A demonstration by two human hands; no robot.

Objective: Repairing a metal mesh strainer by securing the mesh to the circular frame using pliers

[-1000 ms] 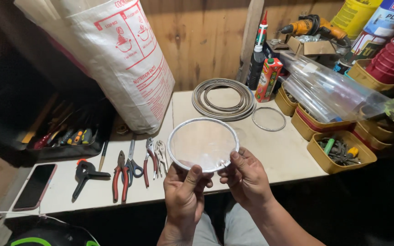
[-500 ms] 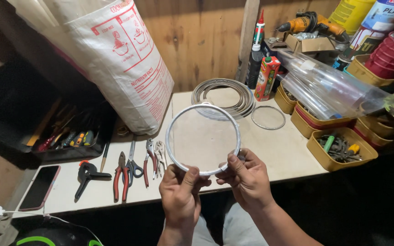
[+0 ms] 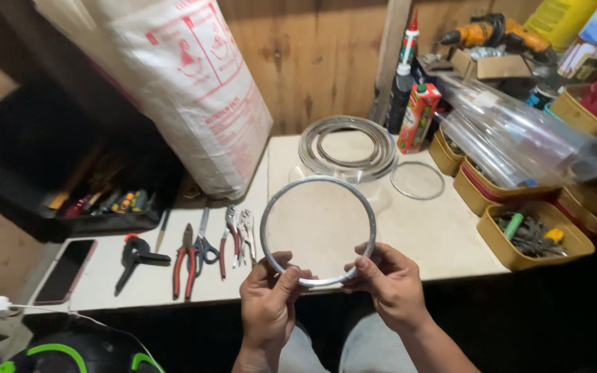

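Both hands are holding a round metal ring (image 3: 318, 231) with a clear disc set in it, up over the near edge of the workbench (image 3: 443, 242). The left hand (image 3: 269, 304) is pinching the lower left of the rim, thumb pressed on the front of it; the right hand (image 3: 390, 283) is gripping the lower right, fingers curled round the edge. It looks to me like they are pressing or checking the disc's seat in the ring, working along the bottom arc. Going further round would call for turning the ring between the fingers while keeping both pinches firm, since the disc could slip. On the bench behind lie a coil of metal strip (image 3: 345, 146), a second clear disc (image 3: 417, 180), and a row of pliers (image 3: 210, 246) to the left, beside a big white sack (image 3: 188, 83).
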